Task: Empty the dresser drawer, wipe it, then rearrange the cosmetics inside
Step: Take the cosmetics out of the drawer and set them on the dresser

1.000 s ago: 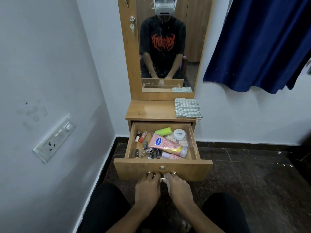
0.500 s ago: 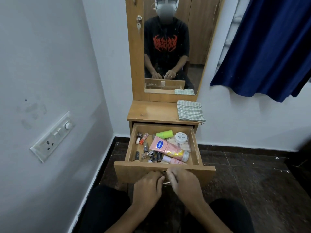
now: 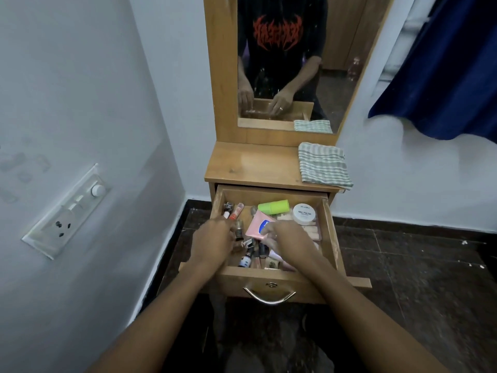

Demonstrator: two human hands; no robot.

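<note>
Two hands are down inside the open drawer (image 3: 330, 232), and nothing is lifted clear of it yet. The left hand (image 3: 215, 239) sits low with its fingers bent down toward the small bottles (image 3: 248, 255) lying between the wrists; whether it pinches one I cannot tell. The right hand (image 3: 291, 239) lies over the pink tube (image 3: 258, 224) with its fingertips (image 3: 269, 229) on the tube's face; the thumb is hidden, so a real grip cannot be confirmed there either.

The coming move turns on that tube. It lies slantwise, its flat crimped end beyond and to the left of the right fingertips and its cap end hidden under the right palm, toward the person; its long axis runs roughly in line with the right forearm. The right hand is plainly the nearer; I judge it would close across the tube's width and draw it back, while the left, just beside the crimped end, takes the small pieces.

Just beyond the right fingertips lies a green bottle (image 3: 274, 206); beyond and to the right stands a white jar (image 3: 304, 213); two slim tubes (image 3: 233, 211) lie just past the left fingertips. The striped cloth (image 3: 324, 165) waits well beyond both hands on the dresser top (image 3: 242, 165); emptying looks barely begun.
</note>
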